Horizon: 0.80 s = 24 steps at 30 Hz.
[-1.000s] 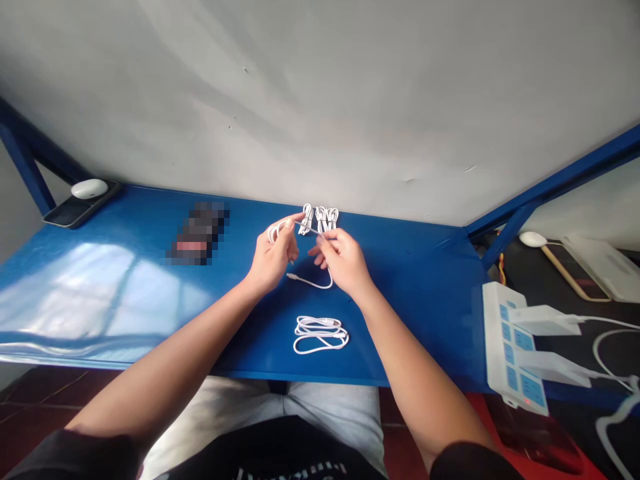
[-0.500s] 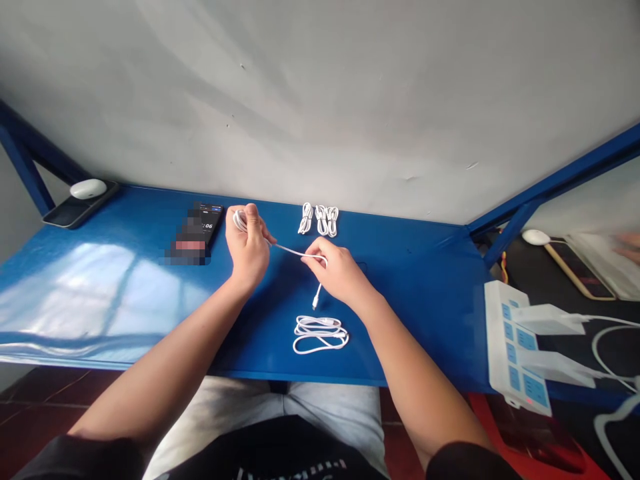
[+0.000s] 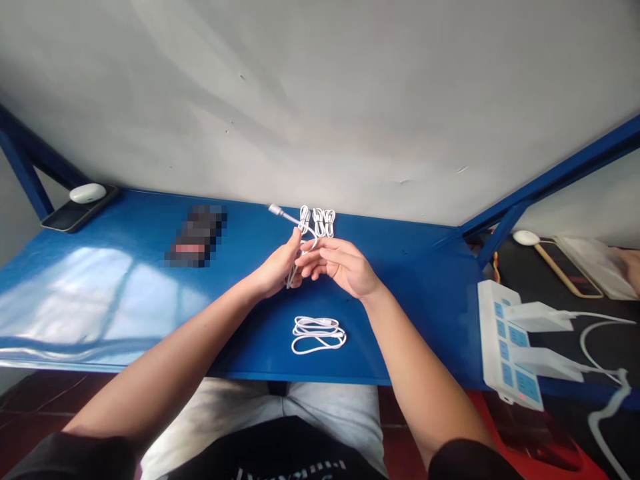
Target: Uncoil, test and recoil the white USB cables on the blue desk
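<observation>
1. White cable point(image 3: 286, 215): held off the tabletop point(image 3: 100, 287) at its middle, between both hands; plug end juts up-left, free.
2. Left hand point(image 3: 277, 268): curled, pinching the cable's strands, likely to keep them gathered.
3. Right hand point(image 3: 343, 267): fingers loosely extended, tips against the cable; grip cannot be told.
4. Coiled cable point(image 3: 319, 333): flat, near the front edge.
5. Bundled cables point(image 3: 324, 222): at the wall edge.
6. Open room: left, before the phone point(image 3: 197, 235); power strip point(image 3: 507, 347) well apart, right.
</observation>
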Tool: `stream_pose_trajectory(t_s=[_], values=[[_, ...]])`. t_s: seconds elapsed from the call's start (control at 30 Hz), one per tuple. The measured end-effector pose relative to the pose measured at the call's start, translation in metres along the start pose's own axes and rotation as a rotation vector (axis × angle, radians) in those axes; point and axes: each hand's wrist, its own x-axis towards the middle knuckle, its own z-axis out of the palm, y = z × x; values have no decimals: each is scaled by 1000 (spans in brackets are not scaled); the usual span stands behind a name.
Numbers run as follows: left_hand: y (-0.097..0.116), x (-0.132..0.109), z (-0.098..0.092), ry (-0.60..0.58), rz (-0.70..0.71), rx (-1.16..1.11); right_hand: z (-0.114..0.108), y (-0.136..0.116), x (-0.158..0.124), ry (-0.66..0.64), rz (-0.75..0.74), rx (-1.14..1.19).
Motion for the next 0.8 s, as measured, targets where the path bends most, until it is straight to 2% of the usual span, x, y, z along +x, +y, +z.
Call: stream_pose_trajectory(t_s=[0.07,0.13,0.27,0.37,0.47,0.53,0.63,0.73,0.8], values=[[1,-2,2,-55,-10,-95,1,4,3,117,-39,-53],[3,-3,3,-57,20,-122,2,8,6,206,-78,-80],[7,-6,2,-5,46,-12,2,13,10,353,-62,-113],[8,-7,0,-52,-2,9,-3,16,11,469,-132,-242],[10,-9,0,-142,-45,-103,-7,17,12,487,-284,-449],[11,-10,0,-181,-52,-168,-8,19,13,468,-349,-507],[13,-11,1,-213,-42,-161,-10,23,14,401,-325,-467],[11,-10,0,-181,-8,-69,-10,24,13,386,-281,-504],[8,-8,-2,-103,35,64,-9,23,12,420,-308,-559]])
